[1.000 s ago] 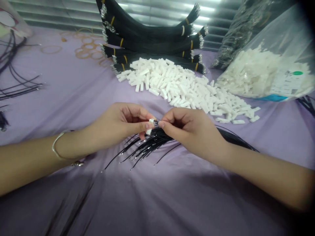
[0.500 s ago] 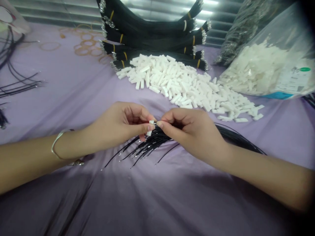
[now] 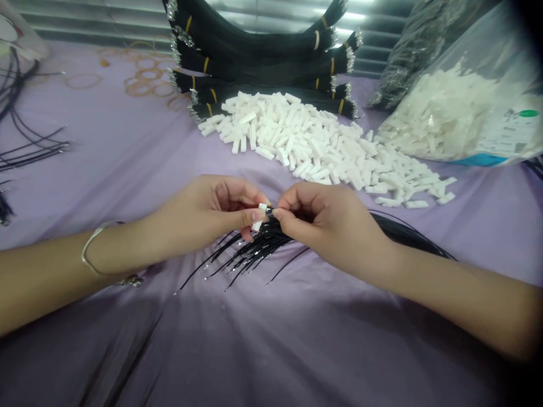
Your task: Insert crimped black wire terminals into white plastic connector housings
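Note:
Between thumb and fingers, my left hand (image 3: 220, 210) pinches a small white connector housing (image 3: 258, 219), held tilted. My right hand (image 3: 324, 217) is closed in a pinch on a thin black wire (image 3: 270, 210), whose end meets the housing's upper part. How far the wire goes into the housing I cannot tell. Under both hands lies a bundle of black wires (image 3: 254, 249) with small metal terminals at their ends, running off to the right beneath my right wrist.
A heap of white connector housings (image 3: 305, 138) lies beyond my hands. Behind it are stacked black wire bundles (image 3: 263, 62) tied with yellow bands. A clear bag of housings (image 3: 449, 113) stands at right; rubber bands (image 3: 148, 79) and more black wires (image 3: 34, 150) lie at left.
The wire end in my right hand has come against the housing, where bare metal showed between them before. Both hands have barely moved.

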Tool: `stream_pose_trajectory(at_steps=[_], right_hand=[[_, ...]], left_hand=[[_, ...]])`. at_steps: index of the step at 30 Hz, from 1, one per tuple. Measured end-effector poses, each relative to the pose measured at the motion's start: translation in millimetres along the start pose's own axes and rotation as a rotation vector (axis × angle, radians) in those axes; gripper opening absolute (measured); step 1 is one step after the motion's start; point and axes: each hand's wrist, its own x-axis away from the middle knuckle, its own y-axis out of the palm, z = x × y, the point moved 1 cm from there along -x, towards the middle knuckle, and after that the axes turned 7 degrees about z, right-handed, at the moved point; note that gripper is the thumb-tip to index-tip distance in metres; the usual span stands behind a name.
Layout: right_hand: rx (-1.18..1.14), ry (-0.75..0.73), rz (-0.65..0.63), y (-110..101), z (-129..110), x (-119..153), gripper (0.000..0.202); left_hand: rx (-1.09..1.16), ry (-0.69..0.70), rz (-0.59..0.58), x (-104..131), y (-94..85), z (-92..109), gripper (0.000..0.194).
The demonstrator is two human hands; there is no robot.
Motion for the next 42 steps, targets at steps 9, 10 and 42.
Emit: stream_pose_trajectory(at_steps=[9, 10, 42], right_hand=[[-0.048, -0.005, 0.019, -0.4, 0.5, -0.4, 0.015], [-0.051, -0.009, 0.022, -0.2, 0.6, -0.3, 0.015], [-0.125, 0.072, -0.030, -2.5, 2.3, -3.9, 0.015]], left_hand=[[-0.037, -0.015, 0.019, -0.5, 0.1, 3.1, 0.012], [-0.025, -0.005, 0.017, -0.8, -0.2, 2.6, 0.012], [0.013, -0.016, 0.037, -3.4, -5.5, 1.9, 0.009]])
